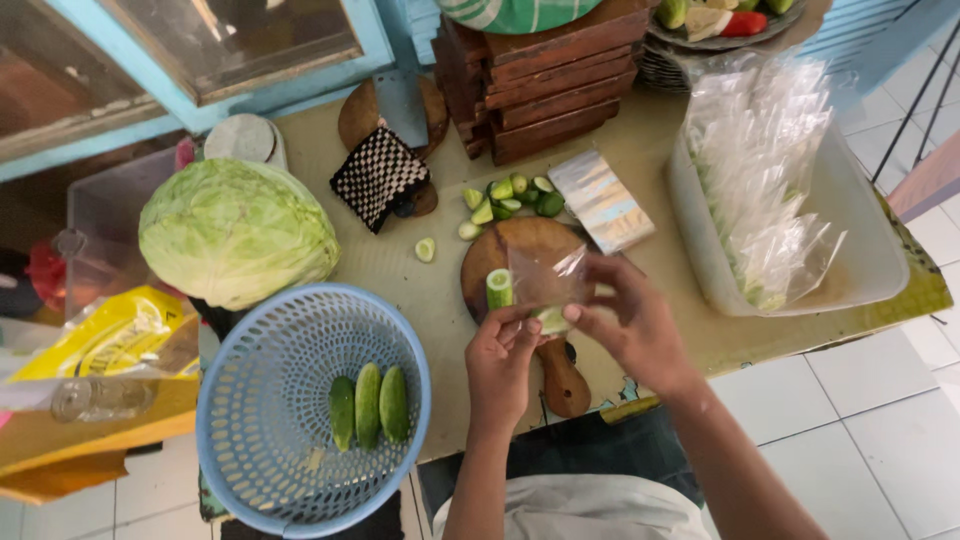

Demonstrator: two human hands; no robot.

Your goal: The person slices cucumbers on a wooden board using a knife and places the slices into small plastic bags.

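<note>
Bag (545, 275), small and clear, is held open over the round wooden board (520, 250) by both hands. The right hand (630, 320) pinches the bag's near edge between thumb and fingers; the left hand (500, 355) is closed on a pale cucumber piece (551, 320) at the bag's mouth. A cut cucumber stub (499, 288) stands on the board just left of the bag.

Beyond the board lie green cucumber chunks (510, 195), with one slice (425, 249) off to the board's left. Right of the chunks, at the board's far edge, is a flat shiny packet (600, 200). Far left of the board sits a cabbage (235, 230), and nearer the person, a blue plastic basket (250, 400) with three whole cucumbers (368, 403) inside. Right of the board, a pale tub (860, 240) holds a stack of clear bags (760, 170). Behind the board are dark wooden blocks (545, 90) and a checked cloth (378, 178).

The table (400, 270) has a worn, yellowish-beige top (its near edge looks chipped) and stands against a blue-framed window; the floor is white tile.

The plate of vegetables at the top edge is cut off, the board's handle is partly hidden by the hands, and the yellow packet at far left is too blurred to tell.
</note>
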